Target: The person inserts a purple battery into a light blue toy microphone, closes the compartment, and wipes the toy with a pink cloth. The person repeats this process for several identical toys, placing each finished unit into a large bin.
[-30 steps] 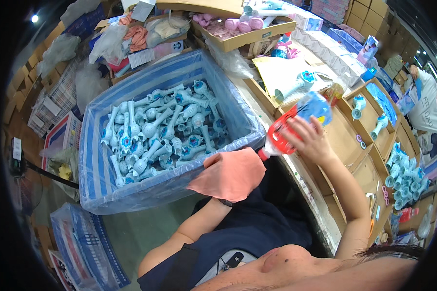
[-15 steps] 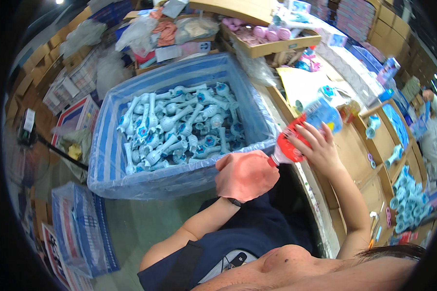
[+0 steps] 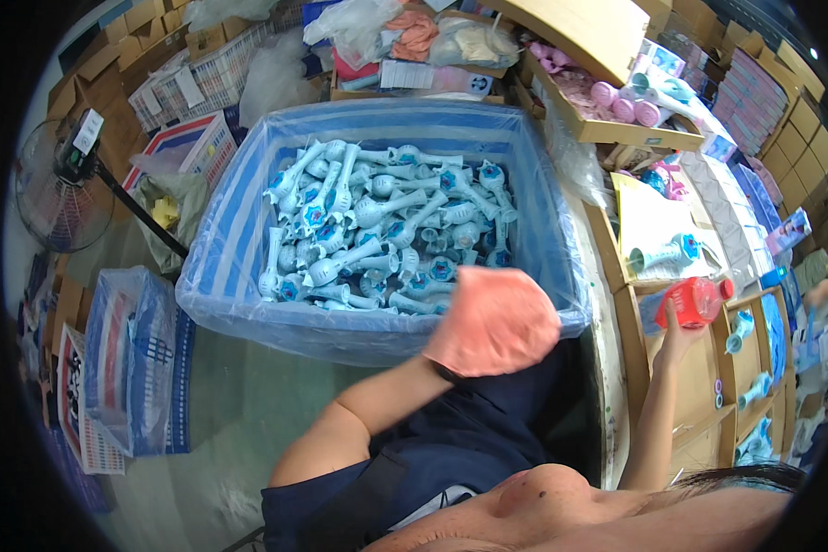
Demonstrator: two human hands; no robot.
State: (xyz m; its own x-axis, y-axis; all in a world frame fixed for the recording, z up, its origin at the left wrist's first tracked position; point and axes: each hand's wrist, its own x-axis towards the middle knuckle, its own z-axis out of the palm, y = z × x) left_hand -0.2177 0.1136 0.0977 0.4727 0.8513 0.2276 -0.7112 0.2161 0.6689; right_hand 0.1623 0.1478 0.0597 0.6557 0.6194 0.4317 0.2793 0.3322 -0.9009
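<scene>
A salmon-pink cloth (image 3: 499,324) covers my left hand in front of the blue crate, and the fingers beneath it are hidden. Just below the cloth, a dark band circles my left wrist. On the right, my right hand (image 3: 673,337) is closed around a plastic bottle (image 3: 695,303) with a red label. The bottle lies tilted over the cardboard trays, its neck toward the right. A pale blue wand-like toy (image 3: 664,255) with a flower-shaped end rests beyond it on a yellowish sheet.
The plastic-lined blue-striped crate (image 3: 213,267) holds many pale blue toy pieces (image 3: 377,221). At its back right, a cardboard box (image 3: 607,132) contains pink parts. Cardboard trays (image 3: 699,368) line the right bench. A fan (image 3: 69,184) and a smaller plastic-covered crate (image 3: 133,368) stand left.
My right hand has carried the bottle away from the cloth, to the right, and turned its neck rightward. The cloth-covered left hand stays near the crate. The view has shifted.
</scene>
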